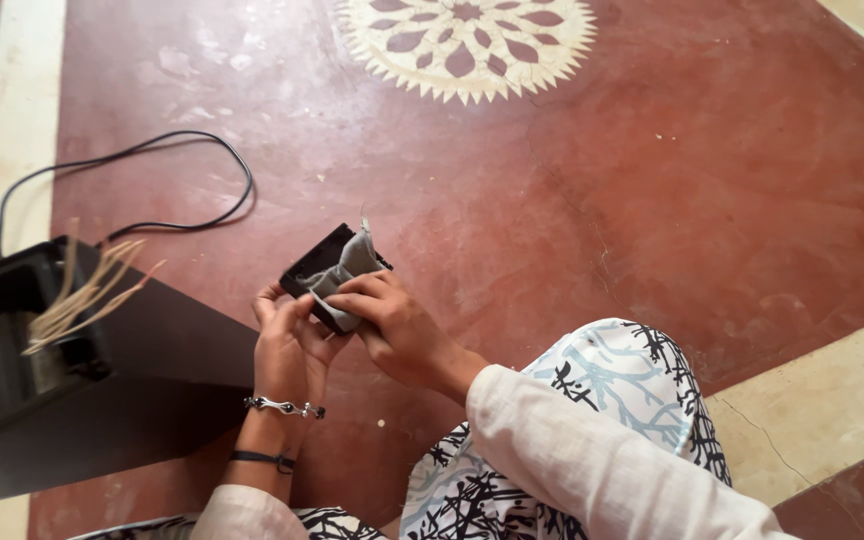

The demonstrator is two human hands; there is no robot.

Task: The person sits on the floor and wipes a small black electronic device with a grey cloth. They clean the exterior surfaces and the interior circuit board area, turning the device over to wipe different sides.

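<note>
Your left hand clamps a small black flat object above the red floor, at centre. Your right hand pinches a grey cloth against it, seemingly mid-wipe. At 9 o'clock sits a black box.

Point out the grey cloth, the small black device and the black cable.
grey cloth (pixel 350 262), head view, its raised fold.
small black device (pixel 310 268), head view, its top face.
black cable (pixel 237 160), head view, the loop's bend.

Red floor, cream rosette
</note>
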